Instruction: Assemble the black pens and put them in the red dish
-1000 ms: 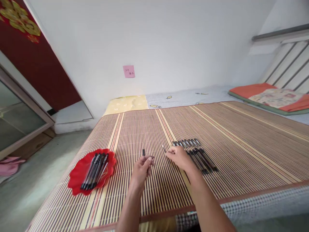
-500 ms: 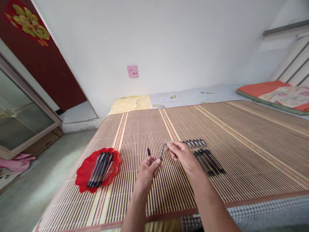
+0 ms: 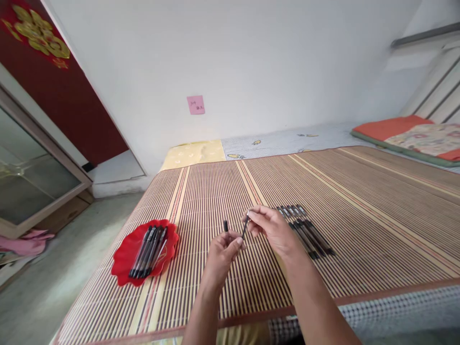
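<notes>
My left hand [image 3: 225, 250] pinches the lower end of a thin dark rod, which looks like a pen refill [image 3: 245, 228]. At the rod's pale upper tip, the fingers of my right hand [image 3: 269, 227] are closed round it. A black pen part [image 3: 225, 225] sticks up behind my left fingers; its lower end is hidden by that hand. To the right lie several black pen bodies [image 3: 312, 237] in a row, with a row of pen caps [image 3: 292, 211] just beyond them. On the left, several capped pens [image 3: 148, 251] rest in a red scalloped plate [image 3: 120, 256].
A striped bamboo mat [image 3: 201, 196] covers the bed under everything. Folded orange and floral bedding [image 3: 413, 136] lies at the far right. Behind the bed rises a white wall with a pink note [image 3: 196, 105]. The floor [image 3: 89, 249] shows at left.
My right fingers have closed on the rod's upper tip, where they were beside it before. My left hand and the black pen part have shifted slightly right.
</notes>
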The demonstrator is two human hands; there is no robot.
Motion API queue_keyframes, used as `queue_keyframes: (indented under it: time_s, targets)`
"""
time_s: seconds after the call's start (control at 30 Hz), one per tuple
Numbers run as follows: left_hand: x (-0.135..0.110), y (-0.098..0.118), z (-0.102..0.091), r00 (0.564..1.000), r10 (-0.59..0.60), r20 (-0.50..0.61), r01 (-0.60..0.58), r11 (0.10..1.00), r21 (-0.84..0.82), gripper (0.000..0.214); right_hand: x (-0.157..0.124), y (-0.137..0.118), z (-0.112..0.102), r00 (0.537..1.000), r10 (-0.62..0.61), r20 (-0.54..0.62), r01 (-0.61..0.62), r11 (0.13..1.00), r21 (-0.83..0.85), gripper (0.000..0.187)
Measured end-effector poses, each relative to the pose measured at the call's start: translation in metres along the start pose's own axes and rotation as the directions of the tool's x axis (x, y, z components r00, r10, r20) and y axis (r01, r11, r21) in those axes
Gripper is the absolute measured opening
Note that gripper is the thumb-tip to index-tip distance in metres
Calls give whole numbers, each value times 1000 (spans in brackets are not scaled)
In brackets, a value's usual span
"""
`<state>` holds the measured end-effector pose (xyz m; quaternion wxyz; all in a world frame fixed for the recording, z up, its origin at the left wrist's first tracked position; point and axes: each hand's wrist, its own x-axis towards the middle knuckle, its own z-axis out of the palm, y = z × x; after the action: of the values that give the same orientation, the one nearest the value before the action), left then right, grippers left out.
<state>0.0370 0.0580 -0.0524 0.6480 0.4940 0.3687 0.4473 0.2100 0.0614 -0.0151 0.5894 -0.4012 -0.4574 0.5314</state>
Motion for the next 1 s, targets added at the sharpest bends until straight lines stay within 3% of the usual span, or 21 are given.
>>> queue_keyframes:
  time_s: [0.23,0.33,0.5,0.6,1.0]
  targets:
    - [-9,11,0,996,61,67,-74,974,216,53,-3,-11,-3,979,-105,-172,135,976,172,24]
    - [-8,15,0,993,83,88,-106,949,298,52,-4,-19,-5,937,-170,-306,248,940,236,22]
    - [-5,15,2,991,80,104,-106,956,272,46,-6,-28,-2,844,-275,-461,398,897,194,14]
    - [-6,15,3,990,91,104,-117,955,273,45,-6,-29,0,823,-290,-488,414,895,168,12]
    - [-7,16,-1,982,149,120,-176,949,263,38,-6,-28,-7,823,-284,-492,381,919,105,13]
